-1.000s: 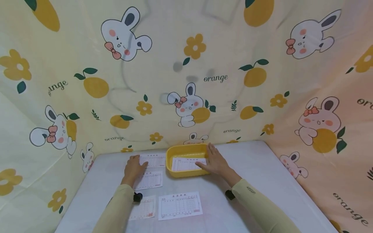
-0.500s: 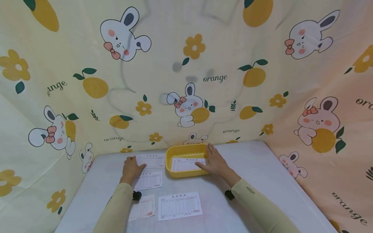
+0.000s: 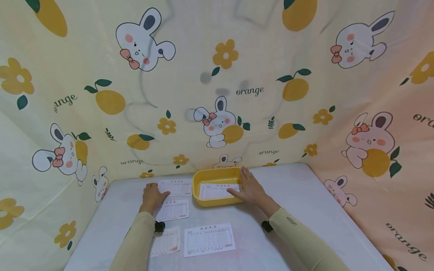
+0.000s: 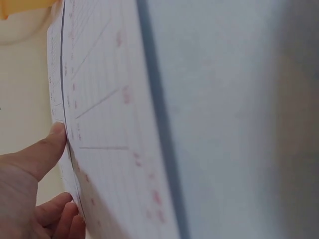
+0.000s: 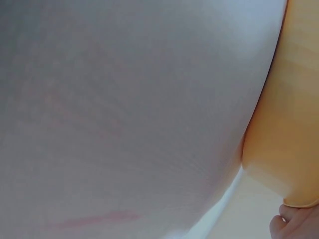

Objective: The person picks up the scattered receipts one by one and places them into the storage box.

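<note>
My left hand (image 3: 153,196) is at the left edge of the back-left printed slip (image 3: 176,187), its thumb and fingers spread apart. In the left wrist view, the thumb (image 4: 49,145) touches the paper near where two slips meet, and bent fingertips (image 4: 62,216) touch an edge; the slip lies flat. My right hand (image 3: 252,191) holds the right end of a yellow plastic basket (image 3: 203,202), thumb over the front right rim and fingers along the right side. Another printed slip (image 3: 217,191) lies inside the basket. The right wrist view shows the basket wall (image 5: 279,149) and a few fingertips (image 5: 286,224).
A second printed slip (image 3: 173,210) lies in front of the back-left one. Nearer are a red-printed slip (image 3: 166,241), partly behind the left sleeve, and a dark-printed slip (image 3: 209,239). A curtain (image 3: 190,75) with rabbits and oranges hangs behind the white table (image 3: 281,184).
My left hand has shifted slightly left, showing a little more of the back-left slip's left end. The right hand and the basket have stayed in place.
</note>
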`<control>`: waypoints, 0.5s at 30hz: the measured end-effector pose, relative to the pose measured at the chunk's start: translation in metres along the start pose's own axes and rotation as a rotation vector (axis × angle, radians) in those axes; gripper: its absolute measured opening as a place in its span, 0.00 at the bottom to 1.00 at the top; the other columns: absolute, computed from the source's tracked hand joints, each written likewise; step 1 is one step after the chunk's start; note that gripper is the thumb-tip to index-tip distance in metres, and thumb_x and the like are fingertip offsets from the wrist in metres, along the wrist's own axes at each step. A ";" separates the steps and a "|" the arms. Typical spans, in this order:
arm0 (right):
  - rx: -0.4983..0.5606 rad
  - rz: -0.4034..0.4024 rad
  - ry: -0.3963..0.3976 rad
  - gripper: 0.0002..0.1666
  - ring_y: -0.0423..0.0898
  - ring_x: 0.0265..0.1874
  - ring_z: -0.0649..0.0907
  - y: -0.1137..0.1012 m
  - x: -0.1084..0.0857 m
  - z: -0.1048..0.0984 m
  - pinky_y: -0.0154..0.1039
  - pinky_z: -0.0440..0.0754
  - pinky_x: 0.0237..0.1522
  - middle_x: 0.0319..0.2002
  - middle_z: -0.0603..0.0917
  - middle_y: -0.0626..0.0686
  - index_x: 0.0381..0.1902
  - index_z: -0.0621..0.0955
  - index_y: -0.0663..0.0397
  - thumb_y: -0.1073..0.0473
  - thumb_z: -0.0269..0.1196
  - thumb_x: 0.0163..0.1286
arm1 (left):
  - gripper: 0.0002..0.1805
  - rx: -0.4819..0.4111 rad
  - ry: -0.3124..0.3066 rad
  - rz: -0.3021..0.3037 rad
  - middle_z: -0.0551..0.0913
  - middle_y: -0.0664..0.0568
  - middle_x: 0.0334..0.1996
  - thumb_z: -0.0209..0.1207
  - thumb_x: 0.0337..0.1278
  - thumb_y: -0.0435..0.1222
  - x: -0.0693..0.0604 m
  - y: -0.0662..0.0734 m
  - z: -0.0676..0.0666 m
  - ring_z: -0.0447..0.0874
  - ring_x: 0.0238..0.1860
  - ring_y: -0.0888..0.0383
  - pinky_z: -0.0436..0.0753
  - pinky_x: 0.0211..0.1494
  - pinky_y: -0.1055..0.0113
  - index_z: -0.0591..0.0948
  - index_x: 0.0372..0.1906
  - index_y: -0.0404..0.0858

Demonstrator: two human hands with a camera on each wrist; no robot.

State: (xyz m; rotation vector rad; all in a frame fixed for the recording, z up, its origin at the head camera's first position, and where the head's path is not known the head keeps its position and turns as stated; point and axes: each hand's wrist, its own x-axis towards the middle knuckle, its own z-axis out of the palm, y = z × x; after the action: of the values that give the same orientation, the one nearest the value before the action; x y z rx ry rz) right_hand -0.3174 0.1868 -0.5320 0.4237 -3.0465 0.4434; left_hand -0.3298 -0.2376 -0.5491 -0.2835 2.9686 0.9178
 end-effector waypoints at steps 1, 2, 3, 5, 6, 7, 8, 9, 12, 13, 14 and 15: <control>-0.003 0.001 0.000 0.73 0.60 0.87 0.47 0.000 0.000 0.000 0.54 0.47 0.86 0.87 0.42 0.64 0.86 0.45 0.68 0.16 0.50 0.70 | 0.44 -0.004 0.000 -0.002 0.60 0.22 0.74 0.69 0.72 0.45 0.000 0.000 0.000 0.62 0.74 0.27 0.66 0.79 0.36 0.64 0.74 0.18; -0.003 0.002 -0.001 0.73 0.60 0.87 0.47 0.000 0.000 0.000 0.54 0.47 0.86 0.87 0.43 0.64 0.86 0.45 0.68 0.16 0.51 0.70 | 0.43 -0.008 0.002 -0.006 0.60 0.22 0.74 0.69 0.72 0.43 0.001 -0.001 0.001 0.62 0.74 0.28 0.65 0.79 0.36 0.64 0.74 0.18; -0.004 0.004 -0.003 0.73 0.60 0.87 0.47 0.000 0.000 0.000 0.54 0.47 0.86 0.87 0.42 0.64 0.86 0.44 0.68 0.16 0.51 0.70 | 0.43 -0.006 0.002 -0.006 0.60 0.22 0.74 0.69 0.71 0.43 0.002 -0.001 0.002 0.63 0.73 0.28 0.66 0.79 0.35 0.64 0.73 0.18; 0.001 0.004 -0.004 0.73 0.60 0.87 0.47 0.000 0.000 0.000 0.54 0.47 0.86 0.87 0.43 0.65 0.86 0.44 0.68 0.17 0.52 0.71 | 0.42 -0.005 0.003 -0.007 0.61 0.20 0.72 0.69 0.71 0.43 0.002 -0.001 0.002 0.63 0.72 0.27 0.66 0.78 0.35 0.64 0.72 0.17; -0.001 0.006 -0.007 0.73 0.60 0.87 0.47 0.000 -0.001 0.000 0.54 0.47 0.86 0.87 0.42 0.64 0.86 0.44 0.68 0.17 0.51 0.71 | 0.42 -0.004 0.003 -0.009 0.61 0.20 0.72 0.69 0.71 0.43 0.003 0.000 0.002 0.64 0.71 0.27 0.66 0.78 0.34 0.65 0.71 0.16; -0.004 0.007 -0.010 0.73 0.60 0.87 0.46 0.000 -0.001 0.000 0.54 0.47 0.87 0.87 0.42 0.64 0.86 0.44 0.68 0.17 0.51 0.71 | 0.42 -0.007 0.000 -0.014 0.61 0.20 0.71 0.70 0.70 0.43 0.003 0.000 0.002 0.64 0.70 0.27 0.66 0.78 0.34 0.65 0.71 0.16; -0.005 0.007 -0.011 0.73 0.60 0.87 0.46 0.000 -0.001 0.001 0.54 0.47 0.87 0.87 0.42 0.64 0.86 0.43 0.68 0.17 0.51 0.71 | 0.41 -0.004 -0.002 -0.017 0.61 0.19 0.70 0.70 0.70 0.42 0.003 0.000 0.001 0.64 0.70 0.27 0.67 0.78 0.34 0.65 0.70 0.15; -0.007 0.007 -0.011 0.73 0.60 0.87 0.46 0.000 -0.001 0.001 0.54 0.46 0.87 0.87 0.42 0.64 0.86 0.43 0.68 0.17 0.51 0.71 | 0.41 -0.004 -0.005 -0.023 0.61 0.19 0.69 0.70 0.70 0.42 0.003 0.001 0.000 0.64 0.69 0.27 0.67 0.77 0.35 0.65 0.70 0.15; -0.012 0.003 -0.008 0.72 0.59 0.87 0.46 0.000 0.000 0.001 0.53 0.46 0.87 0.87 0.41 0.64 0.86 0.43 0.67 0.16 0.50 0.71 | 0.41 -0.010 -0.018 -0.039 0.62 0.20 0.68 0.70 0.70 0.42 0.004 0.003 -0.002 0.64 0.68 0.28 0.67 0.77 0.35 0.66 0.70 0.15; -0.010 0.000 -0.005 0.72 0.60 0.87 0.46 0.000 0.000 0.001 0.54 0.46 0.87 0.87 0.42 0.64 0.86 0.43 0.68 0.17 0.51 0.71 | 0.41 -0.010 -0.021 -0.043 0.62 0.20 0.68 0.70 0.70 0.43 0.004 0.004 -0.002 0.64 0.68 0.28 0.67 0.77 0.35 0.66 0.70 0.15; -0.009 -0.001 -0.002 0.72 0.60 0.87 0.46 0.000 -0.001 0.001 0.54 0.46 0.87 0.87 0.42 0.64 0.86 0.44 0.68 0.17 0.51 0.71 | 0.41 -0.008 -0.024 -0.043 0.62 0.19 0.68 0.69 0.70 0.42 0.003 0.005 -0.003 0.64 0.68 0.28 0.67 0.77 0.35 0.66 0.70 0.15; -0.006 -0.003 0.001 0.72 0.60 0.87 0.47 0.000 -0.001 0.001 0.54 0.47 0.86 0.87 0.42 0.64 0.86 0.44 0.68 0.17 0.51 0.71 | 0.41 -0.012 -0.028 -0.046 0.62 0.20 0.69 0.69 0.70 0.43 0.003 0.005 -0.004 0.64 0.68 0.28 0.66 0.77 0.34 0.66 0.70 0.15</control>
State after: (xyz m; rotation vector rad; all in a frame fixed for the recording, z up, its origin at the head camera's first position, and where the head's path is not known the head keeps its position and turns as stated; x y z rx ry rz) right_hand -0.3167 0.1869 -0.5328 0.4279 -3.0447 0.4346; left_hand -0.3337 -0.2360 -0.5431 -0.3354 2.9196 0.9266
